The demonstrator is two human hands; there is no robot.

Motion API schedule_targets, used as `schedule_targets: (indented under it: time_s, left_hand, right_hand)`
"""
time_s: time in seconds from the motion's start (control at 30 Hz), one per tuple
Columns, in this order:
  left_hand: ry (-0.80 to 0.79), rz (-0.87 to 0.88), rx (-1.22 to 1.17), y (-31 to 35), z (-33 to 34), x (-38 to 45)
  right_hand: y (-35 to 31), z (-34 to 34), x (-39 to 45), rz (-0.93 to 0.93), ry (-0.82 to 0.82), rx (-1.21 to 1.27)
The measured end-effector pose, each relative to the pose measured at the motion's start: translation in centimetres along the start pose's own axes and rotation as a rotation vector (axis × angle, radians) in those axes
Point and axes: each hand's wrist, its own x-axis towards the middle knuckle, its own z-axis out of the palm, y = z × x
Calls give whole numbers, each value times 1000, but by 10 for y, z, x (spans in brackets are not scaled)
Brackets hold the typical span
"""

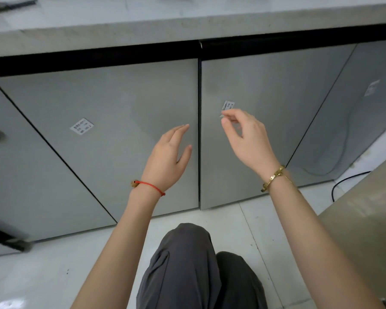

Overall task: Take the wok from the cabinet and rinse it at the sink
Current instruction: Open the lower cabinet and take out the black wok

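Two grey cabinet doors stand shut below the counter, the left door (112, 121) and the right door (263, 90), split by a dark vertical gap. My left hand (169, 157) hovers open in front of the left door's right edge, fingers straight. My right hand (245, 137) is raised before the right door, fingers loosely curled and apart, holding nothing. No wok or sink is in view.
A pale stone countertop (165, 25) runs above the doors. White labels (81, 126) are stuck on the doors. A black cable (343, 181) lies on the white tiled floor at right. My knees in dark trousers (187, 264) are below.
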Motion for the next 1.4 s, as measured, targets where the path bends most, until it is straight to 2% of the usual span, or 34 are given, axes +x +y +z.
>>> schedule_targets:
  time_s: [0.43,0.83,1.07,1.4]
  left_hand:
    - [91,-20,-60,6,20,64]
    - [66,-76,-187,16,39,71]
    - [62,-77,-208,20,39,64]
    - [65,-70,-316,36,41,36]
  right_hand:
    - [-37,-2,107,224,157,476]
    - [-63,-5,121,367,-18,934]
    - [-68,-5,114,393,20,963]
    - [-76,-26,75,387,108,875]
